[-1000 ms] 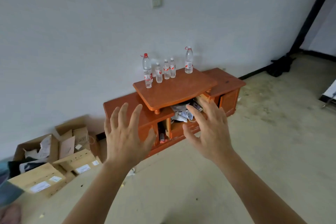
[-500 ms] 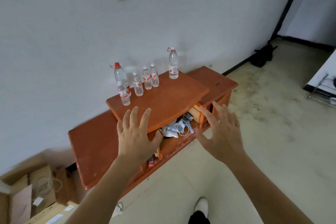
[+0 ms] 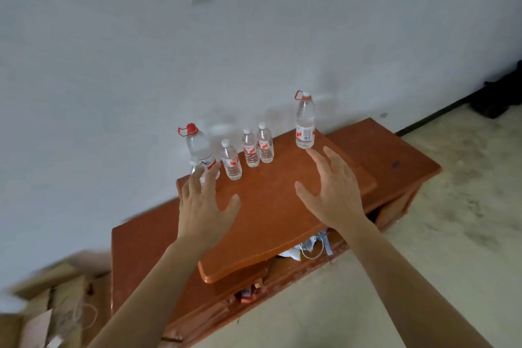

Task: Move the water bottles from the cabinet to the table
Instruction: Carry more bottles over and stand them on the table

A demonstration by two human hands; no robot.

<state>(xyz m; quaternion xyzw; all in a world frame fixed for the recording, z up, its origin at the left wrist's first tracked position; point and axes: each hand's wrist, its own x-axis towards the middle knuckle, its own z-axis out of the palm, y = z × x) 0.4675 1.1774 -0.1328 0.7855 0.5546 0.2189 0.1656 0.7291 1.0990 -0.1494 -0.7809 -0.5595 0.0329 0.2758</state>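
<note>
The white wall (image 3: pixel 113 65) backs the orange cabinet (image 3: pixel 135 257), with cardboard boxes (image 3: pixel 56 305) by its left end. Six water bottles (image 3: pixel 250 151) line the back edge of its raised top. The left hand (image 3: pixel 204 209) and right hand (image 3: pixel 336 198) hover there, spread and holding nothing. The left hand's fingers partly hide the small corner bottle (image 3: pixel 195 167).
</note>
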